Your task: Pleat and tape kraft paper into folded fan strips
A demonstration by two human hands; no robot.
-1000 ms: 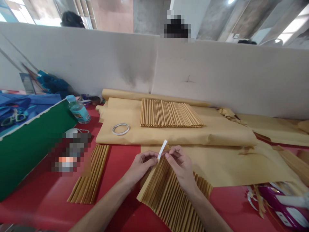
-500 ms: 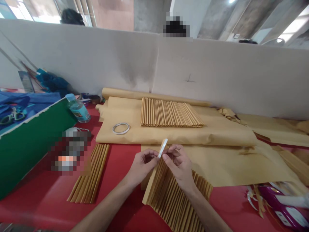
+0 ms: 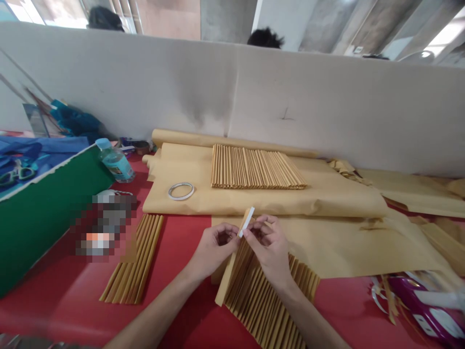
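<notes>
A sheet of pleated brown paper (image 3: 267,303) slants up from the front of the table, with its folds fanned open toward the lower right. My left hand (image 3: 213,248) is closed on the upper end of its outer fold. Along that end runs a short white tape strip (image 3: 248,219), tilted up to the right. My right hand (image 3: 271,249) pinches at the strip's lower part, thumb against it and fingers curled behind. How far the tape sticks to the paper is hidden by the fingers.
Behind my hands, a finished-looking pleated paper stack (image 3: 257,167) and a tape roll (image 3: 181,191) lie on brown paper sheets (image 3: 348,203). Folded paper strips (image 3: 136,261), a bottle (image 3: 115,162) and a green panel (image 3: 54,223) are left; a purple tool (image 3: 425,310) is right.
The white strip now stands slightly further right and shows more of its flat face. My right thumb has shifted a little along it; the left hand keeps its hold.
</notes>
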